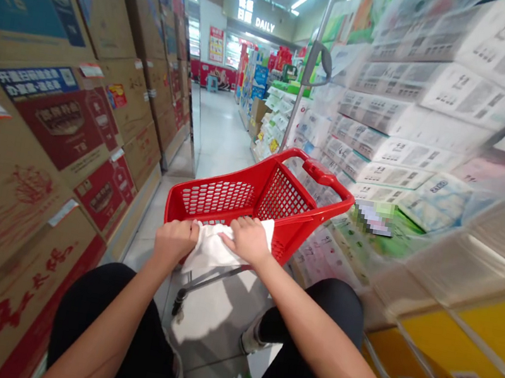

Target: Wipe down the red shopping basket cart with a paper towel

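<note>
Many cardboard boxes (52, 119) stand stacked on the left. Beside them, the left hand (174, 240) has its grip clenched on a white cloth (211, 249), which lies over the near rim of the red basket (232, 195). The right hand (249, 239) rests flat on the same cloth, its grip released. Tissue packs (411, 125) fill the right side.

The basket (212, 199) stands at the centre of the frame, before your knees. A cloth (208, 252) lies over its near rim, your left grip (174, 242) at its left edge and your right grip (249, 239) on top. Stacked cartons (49, 138) fill the frame's left, wrapped packs (410, 131) its right.
</note>
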`<act>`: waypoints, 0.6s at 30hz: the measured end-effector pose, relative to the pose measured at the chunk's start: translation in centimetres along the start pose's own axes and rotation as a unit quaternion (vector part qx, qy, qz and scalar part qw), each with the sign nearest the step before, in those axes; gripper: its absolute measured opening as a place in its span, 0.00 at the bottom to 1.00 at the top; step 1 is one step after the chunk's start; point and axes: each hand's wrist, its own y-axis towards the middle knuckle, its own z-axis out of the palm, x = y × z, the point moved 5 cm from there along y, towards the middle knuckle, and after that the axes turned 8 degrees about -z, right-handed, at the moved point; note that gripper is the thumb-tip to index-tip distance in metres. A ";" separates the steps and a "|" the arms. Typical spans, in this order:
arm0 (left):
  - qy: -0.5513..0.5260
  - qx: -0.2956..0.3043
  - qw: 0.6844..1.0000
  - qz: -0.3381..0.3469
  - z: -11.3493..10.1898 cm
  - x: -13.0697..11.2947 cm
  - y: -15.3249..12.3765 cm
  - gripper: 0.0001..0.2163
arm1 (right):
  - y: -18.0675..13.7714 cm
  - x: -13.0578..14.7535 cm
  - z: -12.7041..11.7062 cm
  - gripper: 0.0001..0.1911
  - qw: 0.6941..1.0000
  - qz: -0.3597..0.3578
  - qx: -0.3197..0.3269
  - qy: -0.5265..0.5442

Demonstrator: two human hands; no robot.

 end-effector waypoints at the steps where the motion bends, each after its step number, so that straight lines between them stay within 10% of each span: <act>1: 0.011 -0.004 1.000 0.002 -0.1 0.3 0.1 0.27 | -0.8 -1.7 -0.7 0.26 1.000 0.004 0.005 -0.016; 9: 0.038 -0.047 0.998 -0.002 -0.1 0.9 -0.1 0.24 | -5.6 -10.2 -6.2 0.18 0.993 0.061 0.005 -0.099; 18: 0.042 -0.103 0.994 0.002 0.4 0.2 0.2 0.21 | -0.7 -0.7 -2.6 0.20 0.999 0.049 -0.019 -0.010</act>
